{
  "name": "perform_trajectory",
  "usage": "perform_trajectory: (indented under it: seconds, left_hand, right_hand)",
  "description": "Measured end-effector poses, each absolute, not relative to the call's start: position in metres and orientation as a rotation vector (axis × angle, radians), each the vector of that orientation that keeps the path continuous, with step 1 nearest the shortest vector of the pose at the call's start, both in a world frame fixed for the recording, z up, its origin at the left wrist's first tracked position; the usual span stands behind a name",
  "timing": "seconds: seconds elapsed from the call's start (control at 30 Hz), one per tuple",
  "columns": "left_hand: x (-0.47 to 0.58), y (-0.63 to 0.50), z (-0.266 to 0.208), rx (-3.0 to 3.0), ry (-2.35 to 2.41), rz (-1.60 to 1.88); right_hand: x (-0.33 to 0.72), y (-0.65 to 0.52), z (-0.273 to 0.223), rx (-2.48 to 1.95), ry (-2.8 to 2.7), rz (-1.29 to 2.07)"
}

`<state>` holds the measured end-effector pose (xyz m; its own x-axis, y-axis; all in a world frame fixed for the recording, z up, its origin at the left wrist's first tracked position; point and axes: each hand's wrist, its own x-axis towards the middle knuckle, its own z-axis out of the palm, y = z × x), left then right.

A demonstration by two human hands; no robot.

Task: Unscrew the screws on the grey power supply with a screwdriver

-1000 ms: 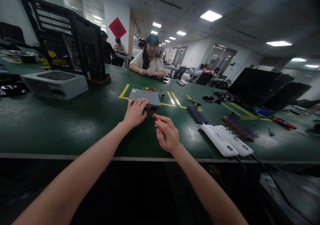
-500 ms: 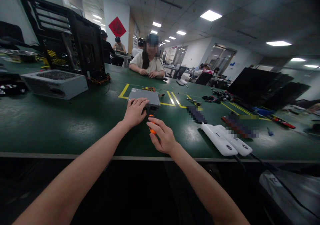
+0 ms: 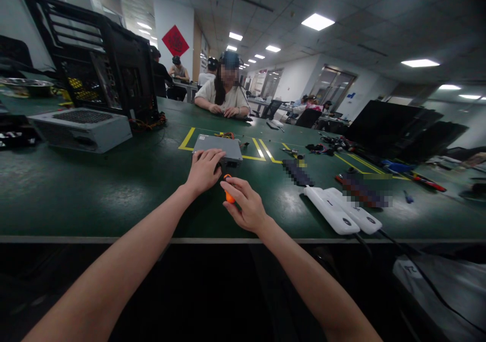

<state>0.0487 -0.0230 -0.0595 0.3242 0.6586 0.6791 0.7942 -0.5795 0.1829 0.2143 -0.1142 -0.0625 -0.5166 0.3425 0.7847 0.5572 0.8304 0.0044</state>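
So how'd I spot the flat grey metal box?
On the green table, find the central yellow tape lines. The flat grey metal box lies partly over them, touched by the wearer's left hand. Unlike the bulkier grey metal box, its top shows no mesh.

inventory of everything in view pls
smaller metal box: one, grey, mid-table
handheld tool: one, orange, centre
table: one, green, foreground
larger metal box: one, grey, left
computer case: one, black, left
bowl: one, silver, far left
tape strips: several, yellow, mid-table
cables: several, mixed, right of centre
white devices: two, white, right front
blurred items: two, dark, right
flat panels: several, black, far right
wall sign: one, red, background pillar
facing person: one, pale top, across table
other people: several, mixed clothing, background
ceiling lights: several, white, overhead
left grip: one, bare, on smaller metal box
right grip: one, bare, holding handheld tool
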Motion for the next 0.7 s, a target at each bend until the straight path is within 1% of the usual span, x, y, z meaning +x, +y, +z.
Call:
perform_trajectory:
  seconds: [0.33,0.53,0.7]
  left_hand:
    - [0.050,-0.024,-0.059,-2.377,-1.351,-1.088]
    - [0.050,-0.023,-0.059,-2.377,-1.339,-1.102]
    - [0.050,-0.023,-0.059,-2.377,-1.345,-1.101]
  right_hand:
    - [0.212,-0.111,-0.068,-0.613,-2.119,-0.343]
    - [0.216,-0.114,-0.058,-0.705,-2.121,-0.809]
    - [0.218,-0.115,-0.043,-0.833,-2.025,-0.976]
